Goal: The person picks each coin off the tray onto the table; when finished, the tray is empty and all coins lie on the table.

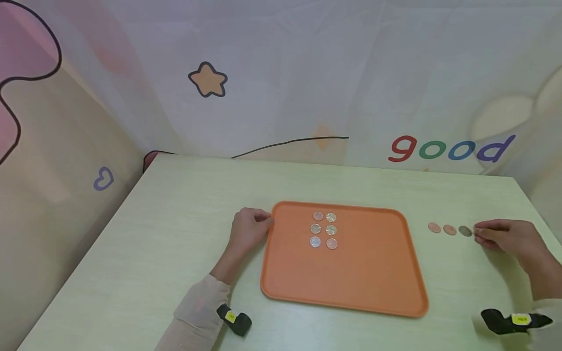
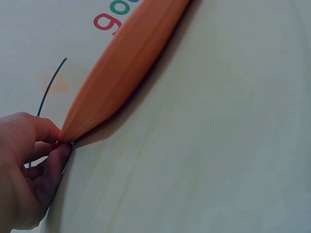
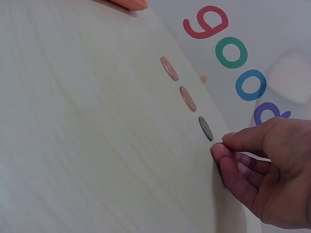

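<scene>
An orange tray lies on the table, and my left hand pinches its left rim between thumb and fingers. Close up in the left wrist view, the fingertips grip the tray's edge. Several coins stand in two columns on the tray, among them a silvery coin and a copper coin. My right hand is at the right end of a row of coins on the table. Its thumb and fingers pinch a coin, mostly hidden by the fingertips. Beside it lie a dark silver coin and two copper coins.
The pale table reaches back to a printed cloth backdrop with a star and the word "good". Black wrist devices are strapped at both sleeves. Table surface lies between the tray's right rim and the coin row.
</scene>
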Demonstrator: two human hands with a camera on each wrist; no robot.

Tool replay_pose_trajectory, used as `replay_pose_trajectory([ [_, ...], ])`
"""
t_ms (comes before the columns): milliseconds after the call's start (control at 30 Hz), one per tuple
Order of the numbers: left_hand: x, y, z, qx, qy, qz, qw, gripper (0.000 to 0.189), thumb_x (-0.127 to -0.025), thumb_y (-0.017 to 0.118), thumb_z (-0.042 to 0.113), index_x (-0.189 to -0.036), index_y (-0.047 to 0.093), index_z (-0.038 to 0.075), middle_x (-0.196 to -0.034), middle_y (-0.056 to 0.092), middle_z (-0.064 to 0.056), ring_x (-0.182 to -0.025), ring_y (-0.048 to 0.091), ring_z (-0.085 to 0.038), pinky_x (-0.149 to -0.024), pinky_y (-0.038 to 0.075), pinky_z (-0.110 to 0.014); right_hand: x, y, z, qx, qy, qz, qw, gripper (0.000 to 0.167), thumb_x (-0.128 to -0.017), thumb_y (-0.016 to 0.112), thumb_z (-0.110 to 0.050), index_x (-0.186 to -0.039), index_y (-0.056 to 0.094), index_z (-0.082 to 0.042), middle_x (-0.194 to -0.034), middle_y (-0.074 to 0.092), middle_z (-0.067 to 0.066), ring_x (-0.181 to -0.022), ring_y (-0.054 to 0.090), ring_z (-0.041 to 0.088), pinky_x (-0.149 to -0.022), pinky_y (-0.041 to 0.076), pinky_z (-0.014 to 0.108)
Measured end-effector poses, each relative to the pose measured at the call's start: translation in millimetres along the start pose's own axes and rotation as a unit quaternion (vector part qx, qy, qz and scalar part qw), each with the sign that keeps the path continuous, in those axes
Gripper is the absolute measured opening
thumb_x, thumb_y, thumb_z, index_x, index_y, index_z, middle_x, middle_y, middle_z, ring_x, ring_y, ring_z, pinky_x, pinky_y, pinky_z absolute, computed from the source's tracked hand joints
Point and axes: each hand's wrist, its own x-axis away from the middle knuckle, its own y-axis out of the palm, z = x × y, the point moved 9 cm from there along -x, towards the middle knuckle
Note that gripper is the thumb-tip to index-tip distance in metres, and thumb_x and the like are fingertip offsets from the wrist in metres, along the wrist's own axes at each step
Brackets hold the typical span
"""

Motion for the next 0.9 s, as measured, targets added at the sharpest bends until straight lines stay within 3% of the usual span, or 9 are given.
replay_pose_trajectory([
  [67,0.0,-0.2,0.4,-0.001,0.0,0.0,1.0,0.016,-0.084,0.068,0.015,-0.087,0.082,0.008,-0.083,0.079,-0.007,-0.072,0.064,-0.011,-0.065,0.049,-0.023,2.1,1,0,0.025,-0.007,0.015,0.9996,0.025,-0.103,0.053,-0.01,-0.108,0.071,0.007,-0.072,0.065,-0.021,-0.066,0.066,-0.004,-0.065,0.057,0.017],
  [133,0.1,-0.4,0.7,-0.003,0.0,0.0,1.0,0.016,-0.084,0.068,0.015,-0.087,0.082,0.008,-0.083,0.079,-0.007,-0.072,0.064,-0.012,-0.066,0.049,-0.023,6.1,5,-2,0.067,-0.015,0.035,0.997,0.038,-0.104,0.051,-0.013,-0.123,0.057,0.019,-0.074,0.068,-0.015,-0.065,0.065,-0.002,-0.063,0.056,0.017],
  [267,0.0,-0.1,0.6,-0.003,0.0,-0.002,1.0,0.016,-0.085,0.068,0.015,-0.087,0.082,0.008,-0.084,0.079,-0.007,-0.073,0.064,-0.012,-0.066,0.049,-0.023,17.9,13,-10,0.12,-0.024,0.063,0.9905,0.045,-0.105,0.051,-0.022,-0.128,0.055,0.016,-0.079,0.071,-0.005,-0.064,0.06,0.002,-0.059,0.052,0.017],
  [433,-0.3,-0.4,1.1,-0.002,0.006,-0.001,1.0,0.017,-0.084,0.068,0.016,-0.087,0.082,0.008,-0.084,0.079,-0.007,-0.073,0.064,-0.012,-0.066,0.05,-0.024,31.8,22,-27,0.13,-0.048,0.086,0.9866,0.045,-0.105,0.052,-0.026,-0.126,0.06,0.012,-0.084,0.071,0.0,-0.063,0.057,0.001,-0.058,0.05,0.018],
  [733,0.3,-1.1,1.1,0.0,0.005,0.001,1.0,0.016,-0.085,0.069,0.016,-0.087,0.083,0.009,-0.085,0.079,-0.006,-0.074,0.065,-0.013,-0.068,0.05,-0.024,48.7,52,-72,0.109,-0.144,0.051,0.9823,0.042,-0.103,0.059,-0.03,-0.122,0.064,0.006,-0.079,0.059,-0.035,-0.067,0.064,-0.004,-0.062,0.052,0.02],
  [900,1.4,-0.7,0.5,0.003,-0.003,0.0,1.0,0.016,-0.085,0.068,0.016,-0.088,0.083,0.009,-0.084,0.079,-0.006,-0.073,0.065,-0.013,-0.066,0.05,-0.024,54.8,72,-96,0.112,-0.19,0.042,0.9745,0.031,-0.102,0.059,-0.021,-0.118,0.068,0.004,-0.081,0.064,-0.03,-0.066,0.065,-0.002,-0.062,0.052,0.021],
])
